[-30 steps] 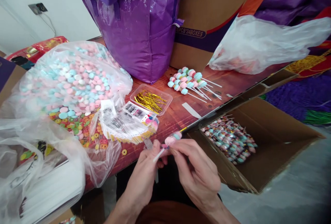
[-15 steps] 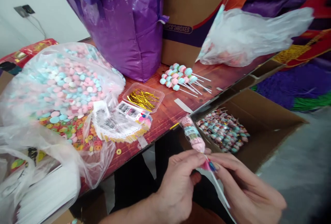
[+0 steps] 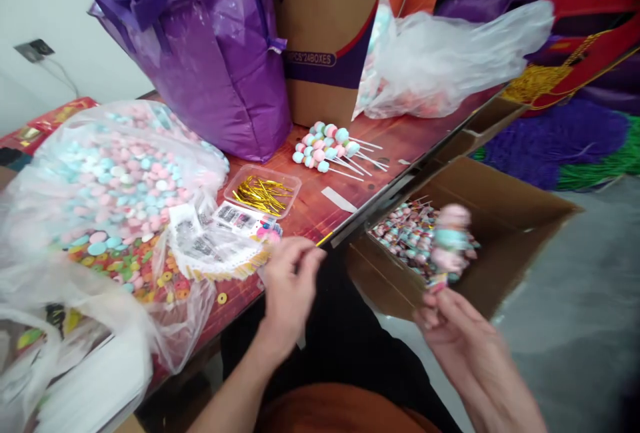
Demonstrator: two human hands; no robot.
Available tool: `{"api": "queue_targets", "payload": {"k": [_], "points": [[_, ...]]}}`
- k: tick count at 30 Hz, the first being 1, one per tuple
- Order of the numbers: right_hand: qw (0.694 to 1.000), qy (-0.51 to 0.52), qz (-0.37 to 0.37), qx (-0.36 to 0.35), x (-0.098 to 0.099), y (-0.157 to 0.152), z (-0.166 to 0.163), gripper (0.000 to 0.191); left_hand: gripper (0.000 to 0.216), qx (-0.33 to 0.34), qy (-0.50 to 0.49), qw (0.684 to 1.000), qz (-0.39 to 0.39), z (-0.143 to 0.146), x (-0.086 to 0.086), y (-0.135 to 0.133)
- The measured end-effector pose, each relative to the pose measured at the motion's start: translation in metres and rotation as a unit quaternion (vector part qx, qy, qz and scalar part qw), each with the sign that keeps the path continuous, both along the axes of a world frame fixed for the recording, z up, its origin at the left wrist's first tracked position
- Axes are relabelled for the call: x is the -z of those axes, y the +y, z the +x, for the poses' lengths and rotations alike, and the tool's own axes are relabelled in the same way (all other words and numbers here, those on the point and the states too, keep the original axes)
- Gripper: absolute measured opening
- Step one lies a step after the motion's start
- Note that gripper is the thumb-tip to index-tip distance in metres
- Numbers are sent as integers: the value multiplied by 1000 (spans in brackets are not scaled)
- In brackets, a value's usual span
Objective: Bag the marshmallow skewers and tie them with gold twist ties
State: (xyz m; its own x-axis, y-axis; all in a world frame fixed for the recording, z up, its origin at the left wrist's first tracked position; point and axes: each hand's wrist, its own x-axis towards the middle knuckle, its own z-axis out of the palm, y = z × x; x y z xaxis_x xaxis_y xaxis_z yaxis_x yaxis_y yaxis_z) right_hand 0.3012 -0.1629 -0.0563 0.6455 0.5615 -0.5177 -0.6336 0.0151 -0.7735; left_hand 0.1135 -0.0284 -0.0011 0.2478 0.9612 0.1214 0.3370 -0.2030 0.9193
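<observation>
Two hands at work, now well apart. Right hand (image 3: 450, 326) low at the near right, fingers pinched on the bottom of a wrapped candy skewer (image 3: 450, 243), held upright above the fingertips and in front of the open cardboard box (image 3: 520, 220). Skewer blurred: pink and pale blue pieces stacked in a clear wrapper, a colourful bit at its base. Left hand (image 3: 290, 280) at the table edge (image 3: 345, 230), fingers loosely curled and drawn together beside a fan of printed sleeves (image 3: 220, 246); whether anything is pinched, cannot tell. Half a second ago both hands met on the skewer near the middle; since then split, right carrying it out over the box, left gone back to the table. Farther on, a clear tray of gold twist ties (image 3: 263, 190), then a heap of unwrapped skewers (image 3: 327, 146). Left of these, a big clear bag of pastel candies (image 3: 115, 173). At the back, a purple bag (image 3: 200, 53).
</observation>
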Motion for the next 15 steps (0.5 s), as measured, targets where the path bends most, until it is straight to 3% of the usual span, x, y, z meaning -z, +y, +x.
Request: {"api": "queue_targets", "payload": {"k": [3,6,10,15], "points": [[999,38,-26,6,9,14,16,40,22,-143,203,965,81,-36,3,40],[996,38,-35,-67,7,29,1,44,13,-150,316,933,88,-54,10,62],[982,-30,12,-184,-10,51,-41,41,15,-136,354,922,76,-57,15,67],[949,-123,47,-285,-28,71,-67,34,20,-166,335,919,126,-63,19,72]]}}
